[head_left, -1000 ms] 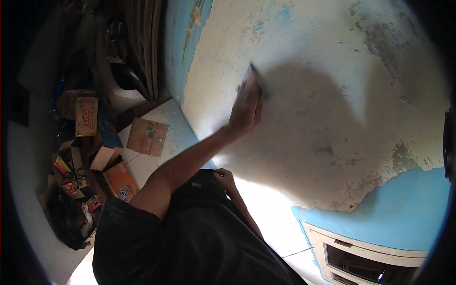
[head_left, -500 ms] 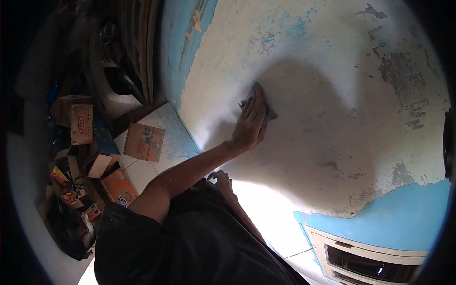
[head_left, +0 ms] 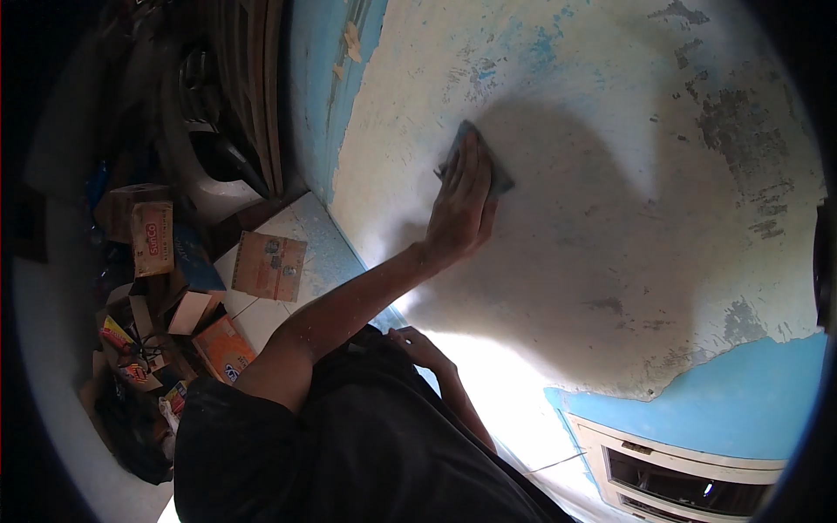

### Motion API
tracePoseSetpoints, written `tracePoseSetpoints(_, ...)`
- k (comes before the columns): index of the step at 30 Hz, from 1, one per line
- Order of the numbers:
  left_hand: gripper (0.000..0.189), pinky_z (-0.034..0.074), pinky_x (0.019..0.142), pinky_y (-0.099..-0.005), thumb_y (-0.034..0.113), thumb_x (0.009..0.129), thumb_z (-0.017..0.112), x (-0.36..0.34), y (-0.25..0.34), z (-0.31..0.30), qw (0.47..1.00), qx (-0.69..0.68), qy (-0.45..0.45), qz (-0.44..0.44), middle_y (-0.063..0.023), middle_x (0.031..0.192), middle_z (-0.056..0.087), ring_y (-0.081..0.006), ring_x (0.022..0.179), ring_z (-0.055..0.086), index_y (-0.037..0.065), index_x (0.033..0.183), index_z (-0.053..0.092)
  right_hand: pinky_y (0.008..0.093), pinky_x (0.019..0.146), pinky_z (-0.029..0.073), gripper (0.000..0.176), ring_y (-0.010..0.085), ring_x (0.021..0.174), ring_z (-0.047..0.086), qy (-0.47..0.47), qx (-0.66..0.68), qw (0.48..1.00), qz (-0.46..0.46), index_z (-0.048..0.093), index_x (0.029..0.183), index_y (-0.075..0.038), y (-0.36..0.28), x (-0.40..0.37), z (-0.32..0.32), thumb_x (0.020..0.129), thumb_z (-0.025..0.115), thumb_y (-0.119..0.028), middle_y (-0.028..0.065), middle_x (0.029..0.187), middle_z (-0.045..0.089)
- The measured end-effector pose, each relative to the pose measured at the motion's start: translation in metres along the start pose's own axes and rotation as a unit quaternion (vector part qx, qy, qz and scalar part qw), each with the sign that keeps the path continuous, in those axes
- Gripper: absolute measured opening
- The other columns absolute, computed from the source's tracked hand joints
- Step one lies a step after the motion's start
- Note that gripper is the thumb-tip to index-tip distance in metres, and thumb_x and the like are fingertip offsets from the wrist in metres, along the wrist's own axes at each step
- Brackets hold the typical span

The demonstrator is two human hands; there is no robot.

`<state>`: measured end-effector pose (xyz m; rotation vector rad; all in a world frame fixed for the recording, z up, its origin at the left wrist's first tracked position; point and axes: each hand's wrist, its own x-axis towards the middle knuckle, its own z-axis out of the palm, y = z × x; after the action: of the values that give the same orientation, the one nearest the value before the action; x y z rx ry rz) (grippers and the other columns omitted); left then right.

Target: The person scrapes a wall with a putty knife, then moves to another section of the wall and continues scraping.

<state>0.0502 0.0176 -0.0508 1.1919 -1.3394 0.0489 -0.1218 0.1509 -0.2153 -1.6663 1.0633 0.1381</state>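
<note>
Scraped, cream-coloured wall [head_left: 567, 279] fills most of the view, with grey bare patches near its far side and blue paint along its left border and lower right corner. Pale tiled floor [head_left: 314, 222] meets the wall's left foot; on it lie a heap of cartons [head_left: 153, 240] and, nearer the wall, a flat piece of cardboard [head_left: 268, 266].

Against the wall, left of its middle and toward the upper part, the left hand [head_left: 462, 205] lies with its fingers extended and close together over a dark pad [head_left: 501, 180]. Lower down, the right hand [head_left: 425, 350] is loosely curled beside the dark shirt [head_left: 349, 436]; whether it pinches anything I cannot tell.

As I judge it, the step in hand is rubbing the wall with the pad; a further stroke calls for even finger pressure and the pad kept flat.

One pad corner points toward the wall's upper edge. Its exposed side slants down and right from there; the fingers hide too much to settle the long axis.
</note>
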Motion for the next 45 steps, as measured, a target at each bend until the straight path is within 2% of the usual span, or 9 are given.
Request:
tracePoseSetpoints(3, 0.069, 0.021, 0.114, -0.0544, 0.006, 0.080, 0.060, 0.004, 0.002, 0.005, 1.000, 0.011, 0.008, -0.005, -0.0357, 0.147, 0.021, -0.0471, 0.140, 0.021, -0.015, 0.138, 0.029, 0.0375, 0.097, 0.044, 0.035, 0.0296, 0.111, 0.057, 0.208, -0.065, 0.968, -0.123, 0.058, 0.121, -0.004, -0.028, -0.030, -0.029, 0.093, 0.062, -0.026, 0.0155, 0.121, 0.059)
tracePoseSetpoints(6, 0.068, 0.020, 0.114, -0.0572, 0.005, 0.080, 0.060, -0.035, 0.006, 0.014, 0.999, 0.021, -0.037, 0.028, -0.0363, 0.147, 0.023, -0.0477, 0.140, 0.021, -0.016, 0.137, 0.030, 0.0363, 0.095, 0.044, 0.019, 0.0274, 0.110, 0.058, 0.419, -0.132, 0.880, -0.179, 0.061, 0.108, -0.004, -0.103, -0.096, -0.098, 0.090, 0.062, -0.007, 0.0125, 0.116, 0.062)
tracePoseSetpoints(10, 0.066, 0.020, 0.113, -0.0590, 0.004, 0.079, 0.060, -0.037, 0.009, 0.016, 0.998, 0.006, -0.035, 0.052, -0.0368, 0.146, 0.023, -0.0476, 0.140, 0.021, -0.017, 0.135, 0.032, 0.0364, 0.090, 0.050, 0.032, 0.0252, 0.105, 0.060, 0.817, -0.170, 0.530, -0.149, 0.059, 0.115, 0.003, -0.135, -0.174, -0.154, 0.101, 0.045, -0.023, 0.0140, 0.117, 0.061)
tracePoseSetpoints(13, 0.065, 0.020, 0.113, -0.0584, 0.004, 0.078, 0.060, 0.017, 0.014, 0.007, 0.998, -0.002, 0.032, 0.050, -0.0368, 0.146, 0.023, -0.0471, 0.140, 0.022, -0.017, 0.134, 0.034, 0.0376, 0.095, 0.048, 0.034, 0.0255, 0.111, 0.056, 0.909, -0.264, 0.286, -0.151, 0.053, 0.119, 0.001, -0.142, -0.211, -0.187, 0.102, 0.042, -0.025, 0.0150, 0.115, 0.057)
tracePoseSetpoints(18, 0.067, 0.022, 0.113, -0.0565, 0.003, 0.077, 0.060, 0.037, 0.016, 0.005, 0.997, -0.006, 0.055, 0.057, -0.0364, 0.147, 0.023, -0.0474, 0.139, 0.022, -0.017, 0.135, 0.033, 0.0427, 0.101, 0.044, 0.035, 0.0294, 0.127, 0.043, 0.852, -0.474, 0.205, -0.087, 0.046, 0.127, 0.001, -0.116, -0.203, -0.211, 0.101, 0.044, -0.022, 0.0178, 0.131, 0.043)
tracePoseSetpoints(23, 0.073, 0.020, 0.114, -0.0557, -0.002, 0.076, 0.059, 0.009, -0.010, -0.003, 0.994, 0.030, -0.013, 0.100, -0.0346, 0.149, 0.020, -0.0456, 0.141, 0.020, -0.015, 0.139, 0.026, 0.0419, 0.103, 0.043, 0.036, 0.0299, 0.132, 0.037, 0.860, -0.421, 0.244, -0.155, 0.045, 0.128, 0.001, -0.098, -0.202, -0.219, 0.100, 0.048, -0.021, 0.0190, 0.137, 0.034)
tracePoseSetpoints(29, 0.071, 0.022, 0.114, -0.0550, 0.005, 0.081, 0.062, 0.102, 0.001, -0.026, 0.990, 0.043, 0.111, 0.075, -0.0303, 0.148, 0.026, -0.0428, 0.139, 0.028, -0.011, 0.141, 0.028, 0.0378, 0.104, 0.045, 0.036, 0.0275, 0.135, 0.033, 0.869, -0.417, 0.242, -0.109, 0.049, 0.123, 0.002, -0.101, -0.202, -0.216, 0.102, 0.041, -0.026, 0.0179, 0.137, 0.035)
tracePoseSetpoints(35, 0.073, 0.021, 0.115, -0.0546, 0.009, 0.084, 0.063, 0.025, 0.002, -0.025, 0.996, 0.068, -0.065, 0.010, -0.0268, 0.152, 0.023, -0.0385, 0.141, 0.025, -0.007, 0.144, 0.025, 0.0385, 0.102, 0.046, 0.032, 0.0282, 0.132, 0.037, 0.868, -0.424, 0.225, -0.127, 0.051, 0.122, -0.001, -0.106, -0.199, -0.217, 0.102, 0.043, -0.024, 0.0171, 0.135, 0.037)
tracePoseSetpoints(45, 0.058, 0.029, 0.111, -0.0543, 0.014, 0.094, 0.054, 0.073, -0.010, -0.039, 0.996, -0.011, 0.089, 0.023, -0.0282, 0.146, 0.033, -0.0409, 0.136, 0.034, -0.007, 0.143, 0.029, 0.0394, 0.104, 0.044, 0.027, 0.0274, 0.129, 0.041, 0.853, -0.460, 0.202, -0.137, 0.053, 0.121, -0.004, -0.108, -0.204, -0.215, 0.101, 0.042, -0.018, 0.0162, 0.132, 0.045)
